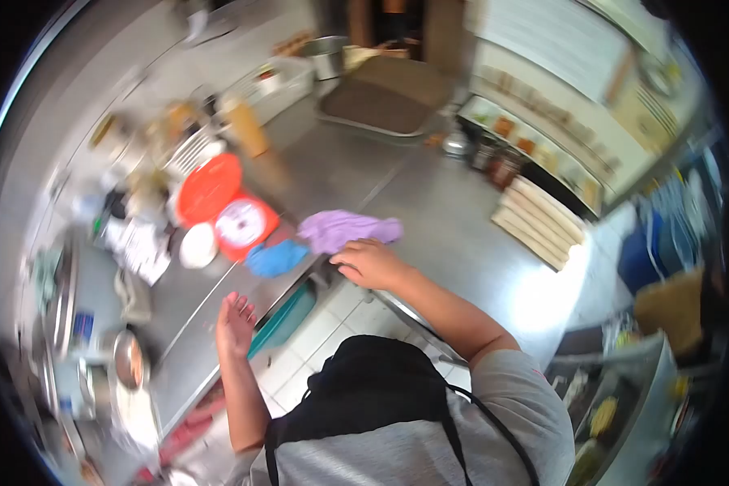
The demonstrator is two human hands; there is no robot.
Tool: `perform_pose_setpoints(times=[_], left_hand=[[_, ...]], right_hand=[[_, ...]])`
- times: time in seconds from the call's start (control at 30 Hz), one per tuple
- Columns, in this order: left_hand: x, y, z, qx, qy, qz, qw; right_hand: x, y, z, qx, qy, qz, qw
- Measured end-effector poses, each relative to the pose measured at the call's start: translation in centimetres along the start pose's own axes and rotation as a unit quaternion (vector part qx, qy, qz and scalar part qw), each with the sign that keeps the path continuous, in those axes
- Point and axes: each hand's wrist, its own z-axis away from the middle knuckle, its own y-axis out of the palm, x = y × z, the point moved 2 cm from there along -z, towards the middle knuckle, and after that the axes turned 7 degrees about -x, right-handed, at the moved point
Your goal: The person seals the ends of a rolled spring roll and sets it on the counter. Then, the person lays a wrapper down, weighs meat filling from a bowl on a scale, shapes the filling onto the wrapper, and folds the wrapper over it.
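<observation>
My left hand [236, 324] is raised over the front edge of the steel counter [198, 312], its fingers loosely apart and holding nothing. My right hand [370, 264] is at the counter's edge, just below a crumpled purple cloth [348, 232]; its fingers are slightly bent and apart, with nothing visible in them. Whether it touches the cloth I cannot tell. Between the hands lies a blue cloth [275, 258]. Behind that stands a red kitchen scale [258, 212] with a round white dial, next to a red oval lid or tray [210, 189].
A teal bin [283, 320] sits below the counter edge. Folded cream cloths [539, 223] lie at the right, near spice jars [502, 168]. A large brown tray [387, 93] is at the back. Bowls and a metal pot [128, 360] crowd the left.
</observation>
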Motion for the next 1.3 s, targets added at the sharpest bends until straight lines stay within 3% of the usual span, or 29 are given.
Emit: perform_pose_setpoints(times=[0.17,0.27,0.37,0.47,0.57,0.63,0.73,0.83,0.97,1.0,1.03,1.07,1.2,1.27,1.3], left_hand=[[-4.6,-9.1,4.6,-0.182,0.093,0.018,0.979],[-7.7,-16.5,7.0,-0.230,0.176,0.033,0.956],[-11.6,-24.0,10.7,-0.340,0.280,-0.005,0.898],[-15.2,-32.2,14.1,-0.464,0.359,-0.034,0.809],[-17.5,-41.2,16.3,-0.570,0.428,-0.137,0.687],[-18.3,-46.7,18.7,-0.708,0.383,-0.265,0.531],[-18.8,-52.0,21.8,-0.864,0.106,-0.345,0.351],[-18.2,-55.9,23.8,-0.866,-0.066,-0.297,0.397],[-18.1,-60.0,24.4,-0.614,0.007,-0.368,0.698],[-18.7,-58.9,24.4,-0.523,0.100,-0.221,0.817],[-20.2,-56.5,24.7,-0.404,0.187,-0.061,0.893],[-20.9,-54.9,24.7,-0.264,0.263,0.105,0.922],[-18.4,-59.8,20.2,-0.461,0.213,0.030,0.861],[-14.8,-64.5,15.5,-0.464,0.187,-0.116,0.858],[-14.7,-63.8,15.0,-0.490,0.183,-0.265,0.810]], right_hand=[[7.1,9.5,-3.7,0.121,-0.087,-0.124,0.981],[11.6,14.1,-6.5,0.164,-0.101,-0.175,0.966],[17.0,19.4,-8.4,0.196,-0.079,-0.221,0.952],[24.1,24.7,-11.1,0.229,-0.166,-0.222,0.933],[30.9,29.6,-13.3,0.242,-0.224,-0.236,0.914],[34.5,32.4,-13.9,0.268,-0.256,-0.244,0.896],[37.5,35.3,-14.4,0.294,-0.273,-0.240,0.884],[38.7,37.2,-14.6,0.308,-0.260,-0.230,0.886],[38.6,38.7,-15.1,0.322,-0.215,-0.237,0.891],[38.9,38.9,-15.3,0.329,-0.200,-0.238,0.892],[39.2,39.0,-15.7,0.335,-0.184,-0.236,0.894],[39.3,38.9,-15.9,0.341,-0.166,-0.234,0.895],[40.1,38.7,-16.8,0.304,-0.191,-0.224,0.906],[39.7,38.7,-16.9,0.284,-0.197,-0.234,0.909],[39.4,38.7,-16.8,0.276,-0.200,-0.239,0.909]])
